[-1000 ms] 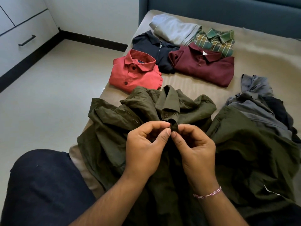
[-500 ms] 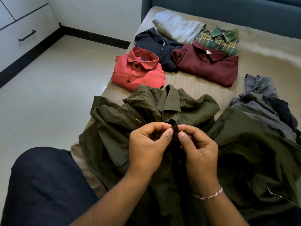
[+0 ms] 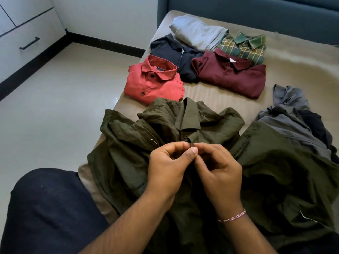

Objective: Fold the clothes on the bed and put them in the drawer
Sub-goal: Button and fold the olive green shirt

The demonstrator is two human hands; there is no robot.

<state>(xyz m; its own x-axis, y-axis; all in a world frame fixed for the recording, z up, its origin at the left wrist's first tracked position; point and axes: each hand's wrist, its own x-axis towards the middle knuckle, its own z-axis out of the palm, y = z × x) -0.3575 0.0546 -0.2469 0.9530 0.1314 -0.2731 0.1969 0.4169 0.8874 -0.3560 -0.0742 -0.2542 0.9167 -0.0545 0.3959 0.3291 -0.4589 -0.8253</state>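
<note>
Head view: the left hand (image 3: pixel 167 166) and right hand (image 3: pixel 219 168) both pinch the placket of the olive shirt (image 3: pixel 139 143) just below its collar, apparently fastening a button. Risk: the button slips from the fingertips, leaving the front loose and the fold uneven. The shirt lies crumpled, unfolded, beneath both hands on the bed (image 3: pixel 293 57); folded shirts lie beyond them.

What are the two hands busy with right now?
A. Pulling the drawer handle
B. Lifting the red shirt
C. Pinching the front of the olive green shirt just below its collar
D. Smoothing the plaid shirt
C: the left hand and right hand meet fingertip to fingertip on the olive green shirt, just below its collar button.
</note>
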